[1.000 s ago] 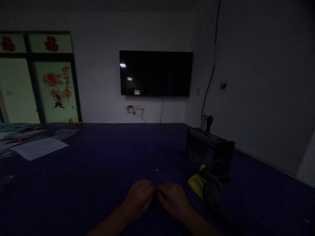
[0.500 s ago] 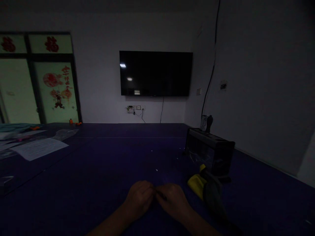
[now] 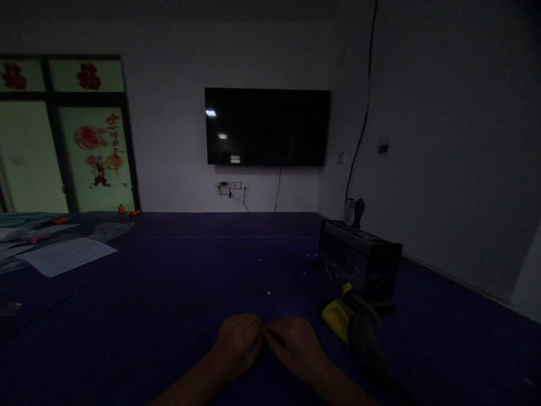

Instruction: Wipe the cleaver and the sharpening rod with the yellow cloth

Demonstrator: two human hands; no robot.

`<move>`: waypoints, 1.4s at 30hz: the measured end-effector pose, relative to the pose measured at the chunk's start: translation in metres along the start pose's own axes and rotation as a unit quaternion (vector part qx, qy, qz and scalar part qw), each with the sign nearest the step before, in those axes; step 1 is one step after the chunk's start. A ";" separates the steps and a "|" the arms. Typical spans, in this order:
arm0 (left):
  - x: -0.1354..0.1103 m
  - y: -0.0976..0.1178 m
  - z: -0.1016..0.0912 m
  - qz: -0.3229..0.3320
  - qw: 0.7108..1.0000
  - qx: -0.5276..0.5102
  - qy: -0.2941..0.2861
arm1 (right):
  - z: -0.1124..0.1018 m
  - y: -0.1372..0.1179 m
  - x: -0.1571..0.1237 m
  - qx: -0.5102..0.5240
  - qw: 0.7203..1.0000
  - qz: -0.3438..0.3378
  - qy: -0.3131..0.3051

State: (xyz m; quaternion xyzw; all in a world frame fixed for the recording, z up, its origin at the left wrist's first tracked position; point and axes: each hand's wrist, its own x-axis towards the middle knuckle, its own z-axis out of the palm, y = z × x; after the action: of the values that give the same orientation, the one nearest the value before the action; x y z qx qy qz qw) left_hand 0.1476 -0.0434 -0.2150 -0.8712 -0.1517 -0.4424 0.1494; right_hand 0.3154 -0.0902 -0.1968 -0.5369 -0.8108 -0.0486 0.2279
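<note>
Both my hands meet low in the middle of the view, over the dark blue table point(image 3: 190, 293). My left hand point(image 3: 239, 343) is closed, its fingertips turned inward. Against it, my right hand point(image 3: 295, 344) is closed too, thumb and fingers pinched together. Something small and dark may sit between the fingertips, but the dim light and the fingers hide what it is. Right of my right hand lies a yellow and dark grey cloth-like item point(image 3: 338, 320), perhaps a glove.
A black box-shaped case point(image 3: 359, 259) with clear sides stands to the right, a dark object point(image 3: 358, 213) on its top. Printed sheets point(image 3: 70, 255) and clear plastic point(image 3: 112, 230) lie at left. Small white scraps point(image 3: 269, 292) dot the table. A television point(image 3: 268, 127) hangs on the far wall.
Almost nothing differs. My hands stay pressed together in the same spot, with only a very slight shift of the left hand's fingers.
</note>
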 end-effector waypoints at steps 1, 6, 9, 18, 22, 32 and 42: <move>0.000 0.000 0.000 -0.001 1.000 0.005 -0.007 | 0.001 0.001 0.000 -0.005 1.000 -0.002 0.000; 0.001 0.000 0.000 -0.015 0.999 0.016 -0.039 | 0.002 0.002 -0.001 -0.029 1.000 -0.001 -0.004; 0.000 0.000 0.001 -0.028 0.998 0.013 -0.051 | 0.002 0.001 0.000 -0.024 1.000 0.001 -0.002; -0.003 -0.003 0.006 -0.012 0.996 0.043 -0.075 | 0.000 -0.001 0.000 -0.018 1.000 -0.002 -0.001; -0.004 -0.003 0.009 -0.012 0.991 0.040 -0.125 | 0.002 0.001 0.000 -0.020 1.000 -0.005 -0.005; -0.006 -0.003 0.012 -0.014 0.983 0.059 -0.174 | 0.002 0.003 0.000 -0.020 1.000 -0.007 -0.010; -0.001 -0.002 0.003 -0.031 0.961 0.049 -0.271 | 0.002 0.001 -0.001 -0.020 0.999 -0.016 -0.029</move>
State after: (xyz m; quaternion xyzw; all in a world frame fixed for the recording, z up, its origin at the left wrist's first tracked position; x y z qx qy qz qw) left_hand 0.1486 -0.0408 -0.2174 -0.9450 -0.2351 -0.1859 0.1310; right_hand 0.3162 -0.0895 -0.1996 -0.5296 -0.8245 -0.0526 0.1924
